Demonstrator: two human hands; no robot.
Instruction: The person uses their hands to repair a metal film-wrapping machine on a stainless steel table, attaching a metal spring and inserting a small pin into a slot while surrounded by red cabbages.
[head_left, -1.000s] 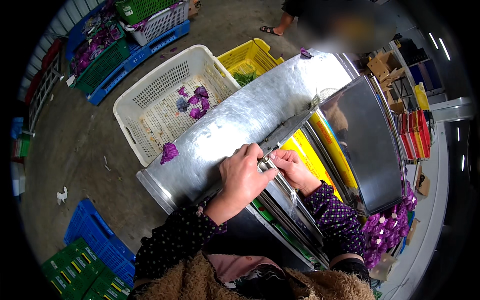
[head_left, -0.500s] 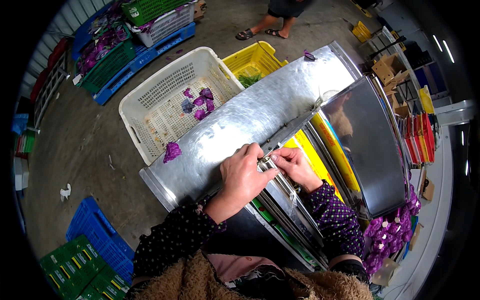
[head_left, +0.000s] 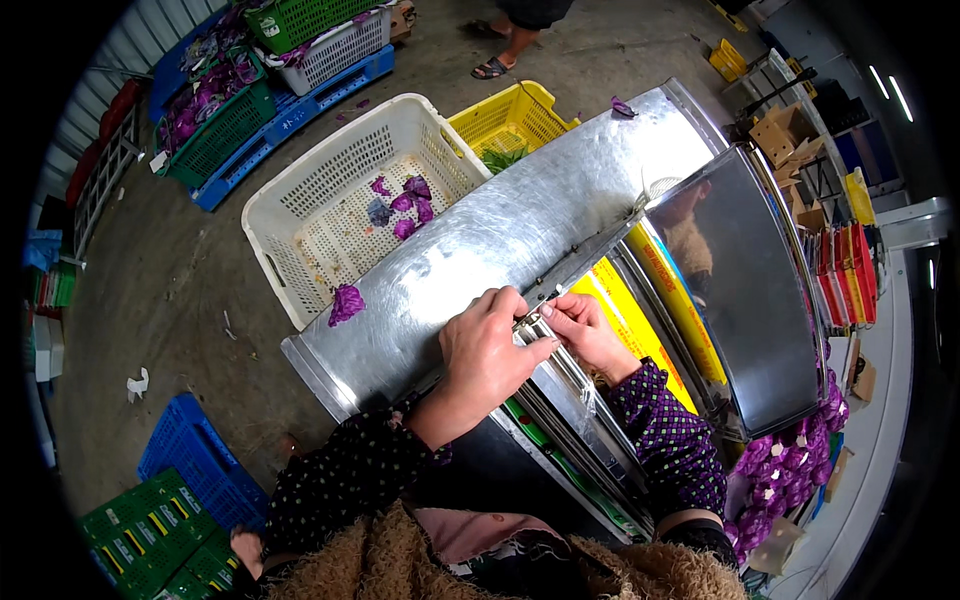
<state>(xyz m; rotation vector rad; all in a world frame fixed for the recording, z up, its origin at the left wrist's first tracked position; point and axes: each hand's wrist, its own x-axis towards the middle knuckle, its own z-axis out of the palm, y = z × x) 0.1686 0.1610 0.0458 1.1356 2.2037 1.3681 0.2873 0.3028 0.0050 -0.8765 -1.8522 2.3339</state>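
My left hand is closed over the end of the metal rails of a steel machine, its fingers curled down and thumb pointing right. Close beside it, my right hand has thumb and forefinger pinched at a small metal part, mostly covered by the fingers. A curved, shiny steel top slopes away beyond both hands. Right of them lies a yellow printed panel inside the machine, and a dark steel cover stands raised past it. Green strips show between the lower rails.
A white crate with purple cabbage leaves and a yellow crate stand behind the machine. Purple cabbages are heaped at right. Blue and green crates sit lower left. Another person's sandalled foot is at the back.
The person at the back has stepped left. Bare skin of someone's foot or leg now shows by the lower-left crates. My hands stay at the rails, almost unmoved.
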